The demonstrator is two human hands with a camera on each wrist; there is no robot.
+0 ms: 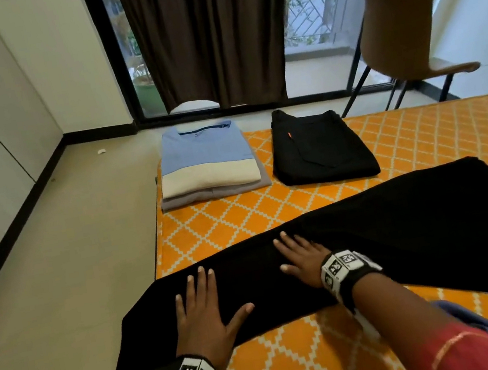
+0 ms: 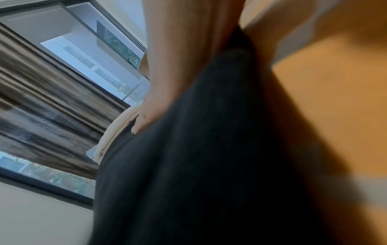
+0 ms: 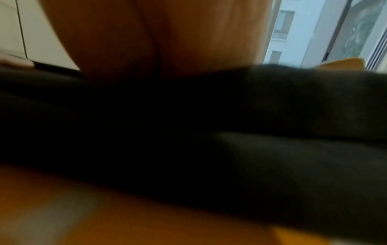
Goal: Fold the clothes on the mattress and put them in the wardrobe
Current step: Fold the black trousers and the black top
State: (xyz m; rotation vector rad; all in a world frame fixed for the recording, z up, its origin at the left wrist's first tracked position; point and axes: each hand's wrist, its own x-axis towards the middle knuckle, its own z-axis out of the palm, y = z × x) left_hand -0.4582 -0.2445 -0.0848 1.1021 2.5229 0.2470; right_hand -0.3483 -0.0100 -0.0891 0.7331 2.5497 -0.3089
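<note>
Right now both my palms lie flat on the black trousers (image 1: 360, 239), fingers straight and grasping nothing; my left hand (image 1: 205, 315) presses near the leg end that hangs off the mattress (image 1: 422, 133) corner, my right hand (image 1: 303, 260) presses further along, toward the middle. The trousers stretch in a long band across the near part of the orange patterned sheet, wider end at my right. My worry is that overhanging end; with nothing under it, its weight could drag the fabric floorward once I lift my palms, and the halves would slip out of line. Smoothing too hard could also bunch the sheet beneath (it looks loose enough to ripple). Beyond, the folded shirts (image 1: 207, 162) and the folded black jeans (image 1: 321, 151) sit side by side near the far edge, apart from my work; a careless sweep of the long leg could knock them askew.
</note>
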